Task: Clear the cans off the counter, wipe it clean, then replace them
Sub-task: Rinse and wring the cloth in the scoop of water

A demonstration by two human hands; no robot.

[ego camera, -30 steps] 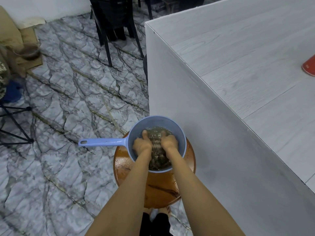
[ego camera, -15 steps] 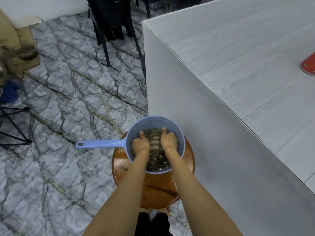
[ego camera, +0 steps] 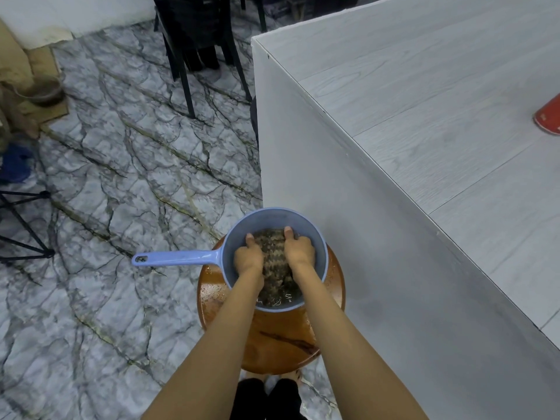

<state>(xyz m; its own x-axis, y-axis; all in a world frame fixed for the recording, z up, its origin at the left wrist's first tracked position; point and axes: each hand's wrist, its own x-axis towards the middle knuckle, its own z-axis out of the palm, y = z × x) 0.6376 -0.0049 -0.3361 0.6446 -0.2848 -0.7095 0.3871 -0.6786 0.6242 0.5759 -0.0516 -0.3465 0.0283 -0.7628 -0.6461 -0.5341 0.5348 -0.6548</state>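
Head view: left hand [ego camera: 248,257] and right hand [ego camera: 298,251] both clutch a dark patterned cloth [ego camera: 272,253] inside a blue handled bowl [ego camera: 303,216], which overhangs the far edge of a round wooden stool [ego camera: 281,338] beside the counter [ego camera: 424,86]. A red object [ego camera: 548,119], perhaps a can, sits at the counter's right edge. Uneven downward pressure could tip the bowl and wet the floor.
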